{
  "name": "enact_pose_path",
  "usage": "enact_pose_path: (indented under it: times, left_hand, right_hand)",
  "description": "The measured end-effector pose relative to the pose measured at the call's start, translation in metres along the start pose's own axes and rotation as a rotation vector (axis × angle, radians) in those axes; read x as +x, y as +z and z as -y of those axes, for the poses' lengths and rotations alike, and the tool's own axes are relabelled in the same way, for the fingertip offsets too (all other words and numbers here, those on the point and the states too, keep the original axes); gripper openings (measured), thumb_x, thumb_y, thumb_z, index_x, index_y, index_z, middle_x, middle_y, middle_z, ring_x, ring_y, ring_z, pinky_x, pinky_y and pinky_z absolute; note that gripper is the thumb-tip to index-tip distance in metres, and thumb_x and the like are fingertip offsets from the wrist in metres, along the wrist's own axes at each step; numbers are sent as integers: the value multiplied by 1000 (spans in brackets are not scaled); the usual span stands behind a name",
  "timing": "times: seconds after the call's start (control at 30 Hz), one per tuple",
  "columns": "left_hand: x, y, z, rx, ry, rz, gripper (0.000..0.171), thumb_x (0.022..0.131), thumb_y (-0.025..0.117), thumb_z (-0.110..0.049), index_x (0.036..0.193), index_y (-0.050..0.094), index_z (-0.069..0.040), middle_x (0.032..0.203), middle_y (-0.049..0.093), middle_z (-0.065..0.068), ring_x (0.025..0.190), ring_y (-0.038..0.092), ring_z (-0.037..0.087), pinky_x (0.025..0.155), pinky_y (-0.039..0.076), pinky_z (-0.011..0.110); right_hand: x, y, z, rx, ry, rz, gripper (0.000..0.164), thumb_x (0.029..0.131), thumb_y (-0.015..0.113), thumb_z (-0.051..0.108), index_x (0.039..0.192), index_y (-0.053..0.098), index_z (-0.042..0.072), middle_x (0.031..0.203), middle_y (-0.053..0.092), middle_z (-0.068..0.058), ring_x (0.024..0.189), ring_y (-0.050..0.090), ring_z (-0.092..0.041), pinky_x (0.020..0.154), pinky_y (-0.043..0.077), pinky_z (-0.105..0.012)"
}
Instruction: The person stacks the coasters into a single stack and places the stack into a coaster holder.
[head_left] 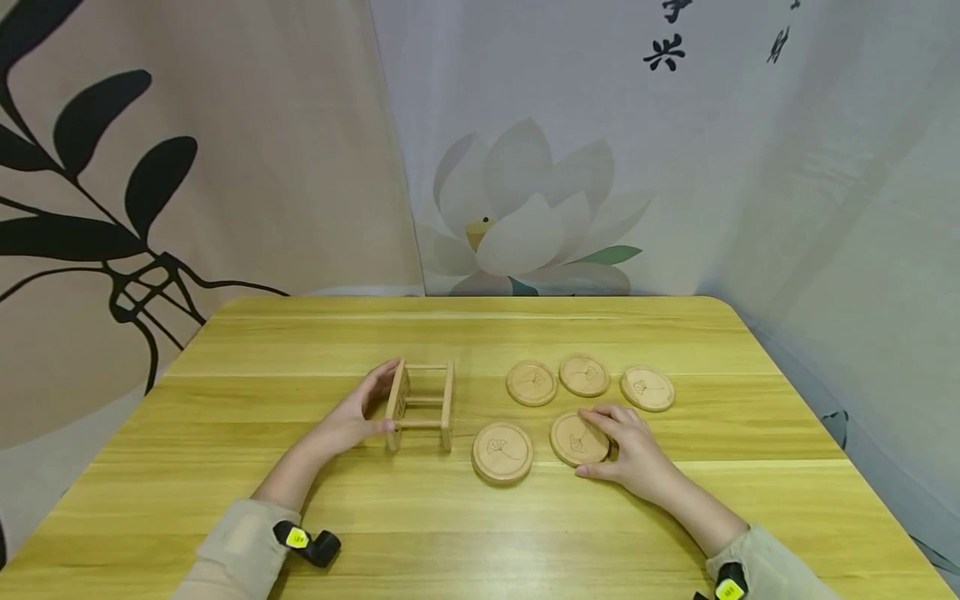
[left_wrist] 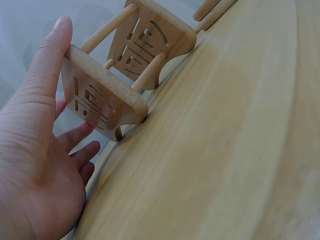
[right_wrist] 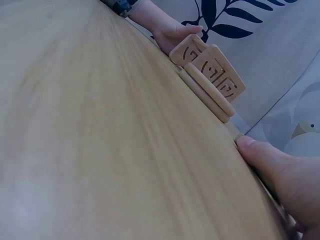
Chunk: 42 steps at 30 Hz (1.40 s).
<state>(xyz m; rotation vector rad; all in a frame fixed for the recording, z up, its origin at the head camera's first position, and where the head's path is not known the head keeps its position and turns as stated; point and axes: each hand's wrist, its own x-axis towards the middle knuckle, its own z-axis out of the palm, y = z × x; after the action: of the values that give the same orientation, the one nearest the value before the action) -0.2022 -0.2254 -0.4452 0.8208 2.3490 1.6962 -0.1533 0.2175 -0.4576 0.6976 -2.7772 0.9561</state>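
Note:
A small wooden rack (head_left: 423, 425), two slotted side panels joined by round rods, stands on the table. My left hand (head_left: 348, 423) holds its left panel, thumb on the near edge and fingers toward the far edge. In the left wrist view the thumb (left_wrist: 47, 65) lies along the edge of the carved panel (left_wrist: 95, 95). My right hand (head_left: 633, 450) pinches a round wooden coaster (head_left: 576, 439) at its right side, flat on the table; its thumb (right_wrist: 255, 150) touches the rim in the right wrist view. Another coaster (head_left: 502, 453) lies between the rack and that one.
Three more engraved coasters lie apart in a back row: a left one (head_left: 532, 383), a middle one (head_left: 584, 376) and a right one (head_left: 647, 389). The wooden table (head_left: 420, 542) reaches to a printed curtain (head_left: 300, 167) behind it.

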Motion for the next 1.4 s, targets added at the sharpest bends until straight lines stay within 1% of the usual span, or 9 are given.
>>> enact_pose_path:
  times: [0.2, 0.37, 0.57, 0.73, 0.83, 0.93, 1.07, 1.2, 1.4]
  left_hand:
    - [0, 0, 2, -11, 3, 2, 93, 83, 75, -36, 154, 18, -18, 148, 30, 22, 132, 27, 45, 103, 11, 69]
    - [0, 0, 2, -6, 7, 2, 93, 83, 75, -35, 154, 18, -16, 148, 30, 23, 132, 27, 46, 103, 11, 69]
    - [-1, 0, 2, 4, 0, -3, 91, 84, 76, -28, 154, 18, -18, 148, 30, 22, 132, 27, 46, 103, 11, 70]
    - [-1, 0, 2, 9, -7, -1, 92, 83, 75, -35, 154, 18, -19, 148, 31, 21, 132, 27, 45, 102, 11, 70]
    - [-1, 0, 3, 11, -1, 0, 92, 83, 75, -35, 154, 18, -19, 147, 31, 22, 131, 27, 45, 102, 12, 70]
    - [0, 0, 2, 7, 3, 1, 92, 83, 75, -33, 154, 18, -17, 146, 31, 22, 131, 28, 45, 102, 13, 70]
    - [0, 0, 3, -1, 0, 2, 94, 83, 75, -37, 154, 17, -15, 146, 32, 22, 131, 28, 45, 102, 13, 69]
    - [0, 0, 3, 3, -3, -2, 96, 82, 74, -42, 154, 17, -15, 147, 31, 22, 131, 28, 45, 103, 13, 69]
    - [0, 0, 2, 4, -4, 1, 97, 81, 73, -46, 154, 17, -15, 147, 30, 22, 132, 27, 46, 103, 12, 69]
  right_hand:
    - [0, 0, 0, -3, -8, -8, 85, 66, 85, 43, 135, 54, 5, 129, 51, -13, 116, 44, -32, 93, 35, -57]
    - [0, 0, 0, 9, -8, -12, 85, 66, 84, 44, 136, 54, 5, 129, 51, -13, 117, 44, -33, 94, 35, -58]
    - [1, 0, 1, 18, -11, -21, 86, 66, 83, 46, 135, 54, 4, 128, 51, -11, 119, 44, -33, 95, 34, -59]
    - [1, 0, 1, 24, -22, -35, 86, 66, 83, 45, 134, 54, 2, 127, 52, -10, 116, 45, -33, 93, 36, -58]
    - [2, 0, 2, 28, -27, -43, 86, 66, 83, 45, 134, 54, 2, 127, 51, -11, 115, 45, -34, 92, 37, -57]
    - [2, 0, 3, 23, -31, -53, 85, 66, 83, 45, 134, 54, 2, 127, 51, -11, 115, 45, -34, 92, 37, -57]
    - [4, 1, 4, 23, -37, -66, 85, 67, 83, 45, 134, 54, 1, 127, 52, -11, 115, 45, -33, 92, 37, -56]
    - [6, 3, 8, 29, -45, -69, 85, 67, 83, 45, 134, 54, 1, 127, 52, -11, 116, 45, -32, 93, 37, -56]
    - [8, 7, 16, 53, -46, -67, 84, 67, 85, 40, 134, 54, 1, 127, 52, -10, 118, 43, -33, 94, 38, -55]
